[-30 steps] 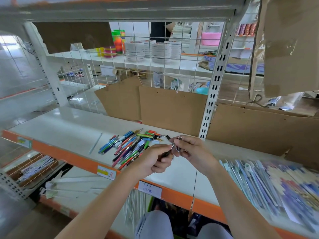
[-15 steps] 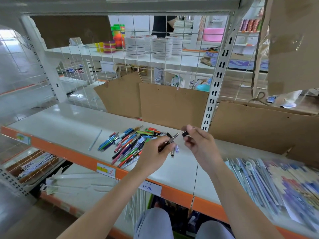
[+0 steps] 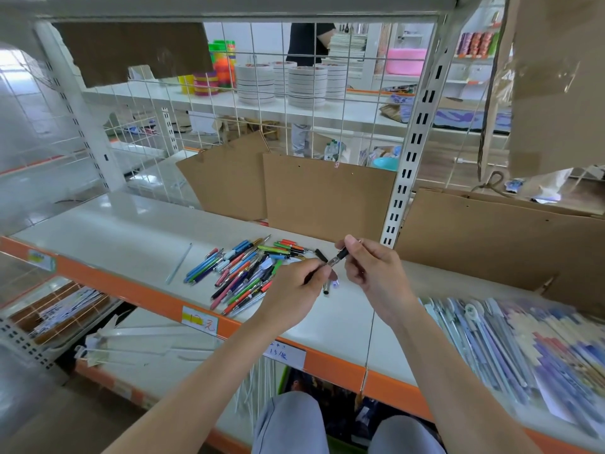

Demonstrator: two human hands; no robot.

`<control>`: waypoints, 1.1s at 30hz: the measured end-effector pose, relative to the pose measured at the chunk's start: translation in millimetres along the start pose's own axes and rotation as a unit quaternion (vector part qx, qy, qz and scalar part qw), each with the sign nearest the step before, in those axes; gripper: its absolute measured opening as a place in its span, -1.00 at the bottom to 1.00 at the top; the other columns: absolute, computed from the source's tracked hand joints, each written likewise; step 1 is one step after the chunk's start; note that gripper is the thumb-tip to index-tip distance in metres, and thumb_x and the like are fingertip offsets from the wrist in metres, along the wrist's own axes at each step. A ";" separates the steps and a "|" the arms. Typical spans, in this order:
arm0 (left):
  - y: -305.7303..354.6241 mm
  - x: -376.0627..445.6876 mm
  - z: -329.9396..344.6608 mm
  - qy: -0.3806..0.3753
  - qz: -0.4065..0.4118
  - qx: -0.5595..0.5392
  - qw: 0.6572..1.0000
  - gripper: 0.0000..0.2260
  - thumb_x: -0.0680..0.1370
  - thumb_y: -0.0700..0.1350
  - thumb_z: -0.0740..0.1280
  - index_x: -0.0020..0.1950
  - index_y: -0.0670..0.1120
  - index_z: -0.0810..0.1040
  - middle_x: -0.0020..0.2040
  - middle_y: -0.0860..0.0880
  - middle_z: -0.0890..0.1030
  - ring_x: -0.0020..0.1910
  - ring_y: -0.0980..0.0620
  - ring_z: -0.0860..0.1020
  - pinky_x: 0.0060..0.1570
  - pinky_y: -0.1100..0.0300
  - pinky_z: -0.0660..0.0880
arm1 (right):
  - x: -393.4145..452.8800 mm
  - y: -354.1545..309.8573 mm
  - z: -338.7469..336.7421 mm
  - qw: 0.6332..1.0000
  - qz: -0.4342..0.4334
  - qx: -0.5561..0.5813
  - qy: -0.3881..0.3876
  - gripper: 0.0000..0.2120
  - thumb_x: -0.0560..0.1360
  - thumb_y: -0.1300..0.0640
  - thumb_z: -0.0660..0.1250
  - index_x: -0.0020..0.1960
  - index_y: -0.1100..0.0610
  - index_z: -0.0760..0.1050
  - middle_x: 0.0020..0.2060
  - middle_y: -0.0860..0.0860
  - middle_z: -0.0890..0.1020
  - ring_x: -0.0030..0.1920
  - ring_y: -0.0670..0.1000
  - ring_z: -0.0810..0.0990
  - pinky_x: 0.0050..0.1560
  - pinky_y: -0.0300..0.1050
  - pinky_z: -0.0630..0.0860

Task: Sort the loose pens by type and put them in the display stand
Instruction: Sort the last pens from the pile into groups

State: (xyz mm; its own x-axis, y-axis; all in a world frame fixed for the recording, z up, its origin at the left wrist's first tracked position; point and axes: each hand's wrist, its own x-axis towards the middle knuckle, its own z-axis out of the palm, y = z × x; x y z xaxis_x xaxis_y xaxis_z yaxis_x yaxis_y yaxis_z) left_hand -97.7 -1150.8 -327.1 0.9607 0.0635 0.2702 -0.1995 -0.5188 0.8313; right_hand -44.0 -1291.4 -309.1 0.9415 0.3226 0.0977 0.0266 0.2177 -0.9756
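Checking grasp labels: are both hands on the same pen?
Yes: the left hand and right hand each pinch one end of the dark pen.

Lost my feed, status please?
Both hands on one black pen: left hand grips barrel, right hand pinches cap end. Pen pile unsorted on shelf. Nothing blocking.

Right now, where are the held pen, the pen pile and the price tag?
Held pen (image 3: 339, 257), head view, black section between the hands.
Pen pile (image 3: 248, 271), head view, middle of the heap.
Price tag (image 3: 199, 321), head view, yellow part.
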 end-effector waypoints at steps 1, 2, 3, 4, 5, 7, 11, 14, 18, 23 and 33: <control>-0.8 0.6 1.3 0.002 0.008 0.016 1.000 -0.73 0.63 -0.13 0.18 -0.24 0.09 0.50 -0.40 -0.05 0.42 -0.42 0.06 0.32 -0.38 0.20 0.21 | -0.4 0.9 1.5 1.000 0.003 0.005 0.002 -0.78 0.58 0.15 0.23 -0.12 0.25 0.57 -0.52 0.00 0.31 -0.47 -0.05 0.24 -0.43 -0.29 0.22; -1.9 1.4 2.8 0.007 0.016 0.035 0.999 -0.76 0.63 -0.14 0.18 -0.20 0.02 0.53 -0.39 -0.06 0.43 -0.42 0.05 0.33 -0.38 0.22 0.21 | -0.8 2.0 3.6 1.000 0.003 0.011 0.007 -0.77 0.59 0.16 0.22 -0.13 0.25 0.56 -0.53 -0.01 0.31 -0.48 -0.06 0.24 -0.45 -0.30 0.22; -2.3 2.5 4.1 0.016 0.023 0.055 0.998 -0.78 0.63 -0.15 0.19 -0.16 -0.06 0.56 -0.38 -0.06 0.46 -0.42 0.06 0.34 -0.39 0.24 0.21 | -0.8 3.9 5.9 1.000 0.003 0.020 0.014 -0.77 0.59 0.17 0.22 -0.15 0.25 0.55 -0.54 -0.02 0.31 -0.49 -0.06 0.23 -0.46 -0.29 0.21; -2.8 3.7 5.9 0.030 0.032 0.072 0.996 -0.79 0.62 -0.16 0.19 -0.13 -0.12 0.57 -0.38 -0.06 0.48 -0.43 0.07 0.34 -0.40 0.26 0.21 | -0.8 5.9 8.2 0.999 0.000 0.030 0.023 -0.77 0.59 0.17 0.22 -0.17 0.24 0.54 -0.54 -0.03 0.31 -0.50 -0.06 0.23 -0.47 -0.28 0.18; -3.6 5.3 8.3 0.049 0.045 0.088 0.994 -0.80 0.62 -0.18 0.20 -0.13 -0.16 0.57 -0.39 -0.05 0.47 -0.44 0.09 0.34 -0.41 0.27 0.21 | -0.5 7.7 10.1 0.999 -0.002 0.040 0.033 -0.76 0.59 0.18 0.21 -0.20 0.22 0.53 -0.53 -0.02 0.31 -0.50 -0.06 0.22 -0.47 -0.26 0.16; -5.3 7.6 14.5 0.091 0.075 0.133 0.984 -0.77 0.59 -0.17 0.18 -0.17 -0.20 0.55 -0.41 -0.02 0.45 -0.46 0.08 0.35 -0.43 0.27 0.18 | 0.4 10.5 13.6 0.997 -0.003 0.048 0.059 -0.74 0.60 0.20 0.21 -0.24 0.20 0.52 -0.52 0.01 0.31 -0.50 -0.05 0.22 -0.46 -0.25 0.14; -12.8 8.1 33.9 0.164 0.101 0.234 0.953 -0.83 0.49 -0.17 0.20 -0.23 -0.18 0.52 -0.41 -0.08 0.54 -0.49 -0.10 0.45 -0.47 0.23 0.19 | 2.6 14.6 19.0 0.992 0.008 0.036 0.119 -0.73 0.58 0.23 0.22 -0.28 0.22 0.48 -0.62 -0.04 0.31 -0.59 -0.08 0.21 -0.49 -0.26 0.16; -20.0 7.2 46.3 0.167 0.078 0.172 0.968 -0.82 0.56 -0.20 0.20 -0.18 -0.20 0.54 -0.42 -0.02 0.52 -0.50 0.04 0.42 -0.47 0.28 0.21 | 5.8 20.0 15.9 0.990 0.034 0.040 0.128 -0.74 0.57 0.26 0.23 -0.28 0.24 0.48 -0.61 -0.08 0.36 -0.59 -0.10 0.21 -0.52 -0.29 0.19; -28.7 11.6 53.6 0.053 -0.024 0.060 0.997 -0.80 0.63 -0.16 0.19 -0.17 -0.09 0.50 -0.42 0.10 0.45 -0.46 0.16 0.39 -0.41 0.31 0.24 | 5.0 40.6 0.1 0.994 0.070 -0.041 0.080 -0.84 0.56 0.26 0.26 -0.14 0.33 0.51 -0.59 -0.08 0.37 -0.48 -0.07 0.28 -0.43 -0.25 0.23; -54.2 12.3 54.4 -0.028 -0.041 0.142 0.989 -0.70 0.65 -0.01 0.11 -0.03 -0.16 0.54 -0.23 -0.04 0.59 -0.22 -0.02 0.54 -0.17 0.10 0.44 | 20.6 58.7 -31.3 0.944 0.089 -0.310 0.067 -0.80 0.57 0.12 0.19 -0.21 0.16 0.41 -0.32 0.08 0.58 -0.33 0.02 0.45 -0.25 -0.11 0.36; -110.2 15.0 49.3 -0.012 -0.037 0.344 0.938 -0.80 0.61 -0.08 0.13 0.14 -0.11 0.48 0.02 -0.02 0.47 -0.04 0.04 0.45 -0.06 0.25 0.37 | 22.2 83.3 -88.9 0.727 0.146 -0.671 0.005 -0.70 0.55 0.33 0.07 0.27 0.25 0.33 0.31 0.17 0.35 0.22 0.18 0.45 0.08 -0.04 0.42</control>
State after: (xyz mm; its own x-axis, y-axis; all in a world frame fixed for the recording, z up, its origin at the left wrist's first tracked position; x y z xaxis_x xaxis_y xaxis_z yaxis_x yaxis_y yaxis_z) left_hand -51.8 -1134.7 -438.6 0.9728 0.1057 0.2061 0.0316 -0.9420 0.3342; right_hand 9.0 -1348.0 -405.7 0.9751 0.1668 -0.1465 0.1233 -0.9557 -0.2673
